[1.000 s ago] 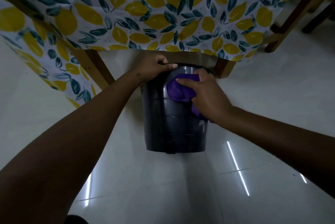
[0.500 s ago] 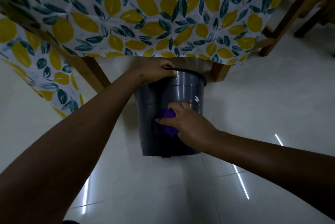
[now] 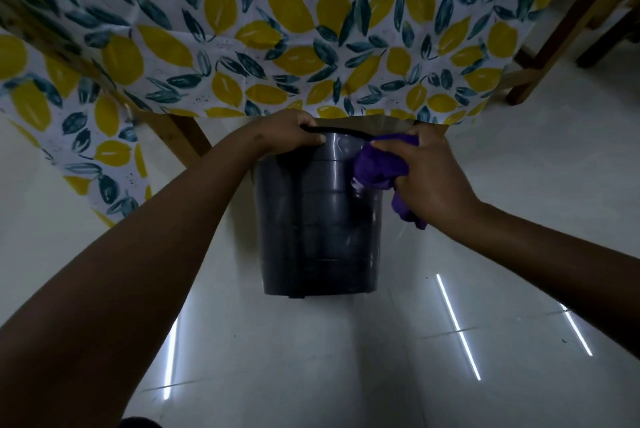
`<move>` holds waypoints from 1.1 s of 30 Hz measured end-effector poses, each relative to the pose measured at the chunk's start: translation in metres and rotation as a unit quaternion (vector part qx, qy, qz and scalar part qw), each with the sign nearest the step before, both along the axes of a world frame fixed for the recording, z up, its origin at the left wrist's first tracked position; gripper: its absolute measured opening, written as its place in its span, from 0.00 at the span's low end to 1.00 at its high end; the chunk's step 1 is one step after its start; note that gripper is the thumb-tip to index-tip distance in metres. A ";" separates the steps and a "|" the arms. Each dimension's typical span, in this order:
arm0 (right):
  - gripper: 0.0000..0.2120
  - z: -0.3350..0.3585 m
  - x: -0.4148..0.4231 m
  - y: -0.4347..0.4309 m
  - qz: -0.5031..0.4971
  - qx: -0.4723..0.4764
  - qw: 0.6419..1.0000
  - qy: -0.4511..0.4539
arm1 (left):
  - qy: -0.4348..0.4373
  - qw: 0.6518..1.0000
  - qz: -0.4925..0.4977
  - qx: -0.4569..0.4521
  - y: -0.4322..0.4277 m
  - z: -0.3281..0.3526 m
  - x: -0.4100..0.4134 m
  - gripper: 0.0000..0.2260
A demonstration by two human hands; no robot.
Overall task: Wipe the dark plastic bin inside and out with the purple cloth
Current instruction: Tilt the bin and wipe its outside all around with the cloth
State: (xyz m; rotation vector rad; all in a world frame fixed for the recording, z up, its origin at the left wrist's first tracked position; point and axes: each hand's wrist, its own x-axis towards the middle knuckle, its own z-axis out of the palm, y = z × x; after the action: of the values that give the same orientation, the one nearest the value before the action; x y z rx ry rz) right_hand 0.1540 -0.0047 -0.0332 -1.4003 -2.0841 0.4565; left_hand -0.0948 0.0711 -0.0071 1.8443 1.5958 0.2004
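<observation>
The dark plastic bin [image 3: 318, 237] stands upright on the pale tiled floor, just in front of a table's hanging cloth. My left hand [image 3: 284, 135] grips the bin's rim at its near left, fingers curled over the edge. My right hand [image 3: 429, 178] holds the bunched purple cloth [image 3: 375, 168] and presses it against the bin's outer wall at the upper right, just under the rim. A tail of the cloth hangs below my right palm. The bin's inside is hidden from this angle.
A tablecloth [image 3: 277, 29] printed with yellow lemons and dark leaves hangs over the bin's far side. Wooden table legs [image 3: 187, 136] stand left of the bin, and more wooden legs [image 3: 554, 46] at the upper right. Glossy floor tiles [image 3: 311, 358] stretch toward me.
My right hand swept the cloth down the bin's front wall to near the bottom, then back up to the upper right by the rim. My left hand kept its grip on the rim.
</observation>
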 end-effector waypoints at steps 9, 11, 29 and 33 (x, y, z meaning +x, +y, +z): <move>0.38 -0.031 -0.036 -0.028 0.156 0.021 0.981 -0.117 | -0.075 0.997 0.008 0.019 -0.001 -0.009 0.005 0.15; 0.29 -0.032 -0.022 -0.015 0.121 0.039 0.988 -0.084 | -0.074 0.997 0.018 0.021 -0.002 -0.010 -0.001 0.15; 0.26 -0.032 -0.024 -0.023 0.116 -0.007 0.992 -0.053 | -0.136 0.990 0.040 0.026 -0.007 -0.017 -0.003 0.12; 0.10 -0.044 0.006 -0.016 0.044 0.033 0.993 -0.104 | -0.126 0.989 0.066 0.033 -0.007 -0.020 -0.012 0.13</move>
State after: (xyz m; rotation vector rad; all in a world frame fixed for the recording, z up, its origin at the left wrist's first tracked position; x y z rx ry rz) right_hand 0.1599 -0.0207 -0.0770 -1.3719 -2.3115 0.2830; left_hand -0.1067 0.0636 -0.0267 1.6853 1.5482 0.5309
